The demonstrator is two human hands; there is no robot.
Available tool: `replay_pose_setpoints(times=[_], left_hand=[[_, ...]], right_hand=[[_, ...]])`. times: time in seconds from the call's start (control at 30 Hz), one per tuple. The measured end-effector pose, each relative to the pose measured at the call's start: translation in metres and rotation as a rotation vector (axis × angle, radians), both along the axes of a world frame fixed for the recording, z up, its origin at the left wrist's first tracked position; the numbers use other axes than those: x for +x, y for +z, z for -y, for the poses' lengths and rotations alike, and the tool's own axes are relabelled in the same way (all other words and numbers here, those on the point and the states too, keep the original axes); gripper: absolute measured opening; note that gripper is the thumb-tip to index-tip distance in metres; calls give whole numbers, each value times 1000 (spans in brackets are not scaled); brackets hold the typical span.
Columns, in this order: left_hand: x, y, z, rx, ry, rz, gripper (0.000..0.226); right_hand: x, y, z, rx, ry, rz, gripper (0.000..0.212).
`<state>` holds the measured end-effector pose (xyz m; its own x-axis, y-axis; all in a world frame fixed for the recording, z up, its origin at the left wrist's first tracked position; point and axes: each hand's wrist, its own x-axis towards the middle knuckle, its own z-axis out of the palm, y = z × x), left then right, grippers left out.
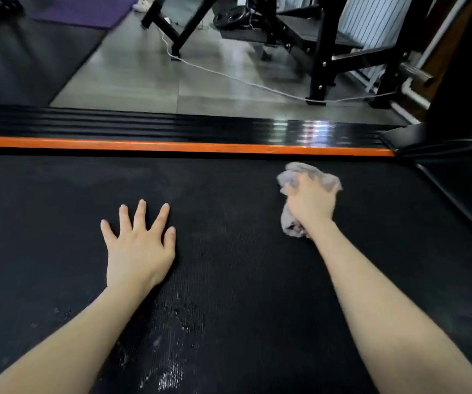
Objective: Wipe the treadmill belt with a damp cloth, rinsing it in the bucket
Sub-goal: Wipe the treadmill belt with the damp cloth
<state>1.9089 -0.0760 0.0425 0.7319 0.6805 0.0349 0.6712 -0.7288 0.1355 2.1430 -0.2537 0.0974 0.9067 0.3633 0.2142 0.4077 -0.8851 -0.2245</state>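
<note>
The black treadmill belt (229,251) fills the lower part of the view, with wet streaks near the bottom centre. My right hand (310,201) presses a crumpled grey cloth (308,172) onto the belt at the far right, fingers closed on it; part of the cloth also shows under my wrist. My left hand (139,245) lies flat on the belt at the left, fingers spread and holding nothing. No bucket is in view.
An orange stripe (172,145) and a ribbed black side rail (143,123) border the belt's far edge. Beyond lie grey floor tiles, a white cable (229,76), a black bench frame (322,61) and a purple mat (87,9). The treadmill's upright (456,66) rises at the right.
</note>
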Motion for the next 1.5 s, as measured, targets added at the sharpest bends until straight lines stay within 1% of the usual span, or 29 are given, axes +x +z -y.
replay_pose_setpoints(times=[0.07,0.1,0.17,0.2,0.23,0.27,0.3,0.33,0.4,0.43,0.47,0.5,0.57,0.63,0.7,0.77,0.8,0.87,0.93,0.97,1.03,1.1,1.2,1.27,1.3,1.37,1.43,1.47,1.5], left_hand=[[-1,3,3,-9,-2,-24,55],[-1,5,3,-14,-2,-31,54],[-1,7,4,-22,-9,-36,54],[-2,8,4,-23,-15,-33,54],[-3,8,3,-27,-21,-31,54],[-4,8,3,-35,-22,-32,54],[-5,7,2,-37,-20,-31,54],[-4,6,2,-29,-18,-36,54],[-3,5,2,-5,-21,-46,54],[-3,4,1,-3,-19,-43,54],[-2,4,1,-4,-18,-35,54],[-1,4,1,-6,-21,-30,54],[-2,4,1,-9,-26,-38,55],[-1,4,0,-15,-25,-45,55],[-3,8,1,-22,-21,-62,54],[-7,18,9,-54,-14,-60,54],[-11,23,16,-72,-10,-14,53],[-22,33,46,-127,-22,143,50],[-42,42,96,-131,-151,239,45],[-54,45,124,-110,-235,247,45],[-81,49,169,-95,-331,215,48],[-107,47,199,-90,-366,143,53],[-134,37,222,-74,-375,4,59],[-140,28,225,-71,-339,-54,58],[-139,25,224,-63,-331,-54,54],[-138,23,224,-67,-335,-59,49],[-140,22,223,-59,-345,-33,48],[-141,22,222,-58,-346,-16,48],[-142,22,222,-57,-346,-8,47]], right_hand=[[-65,-1,-2,67,260,44,12],[-102,-9,7,48,411,44,7],[-176,-22,45,-37,625,-8,32],[-201,-25,71,-85,732,-55,42],[-214,-26,97,-116,814,-86,46],[-216,-26,121,-138,850,-84,48],[-206,-26,143,-155,807,-36,48],[-188,-22,162,-144,663,-22,45],[-143,-10,188,-86,200,-140,38],[-125,-8,195,-91,8,-189,40],[-116,-9,198,-120,-104,-195,44],[-116,-13,196,-143,-150,-187,47],[-138,-21,184,-146,-134,-121,46],[-168,-28,173,-183,12,-35,43],[-177,-26,169,-228,111,-41,44],[-175,-22,169,-220,109,-63,44],[-176,-23,171,-215,104,-52,44],[-175,-24,170,-224,113,-47,45],[-174,-24,171,-217,122,-62,45],[-174,-23,171,-207,118,-66,44],[-176,-20,171,-190,109,-80,42],[-177,-19,171,-169,113,-83,43],[-178,-18,174,-173,98,-111,45],[-196,-19,175,-168,112,-125,45],[-211,-22,177,-147,141,-120,45],[-244,-27,183,-96,290,-102,42],[-254,-28,202,-132,454,-56,41],[-247,-25,216,-160,486,-18,41],[-233,-24,234,-174,454,4,40]])
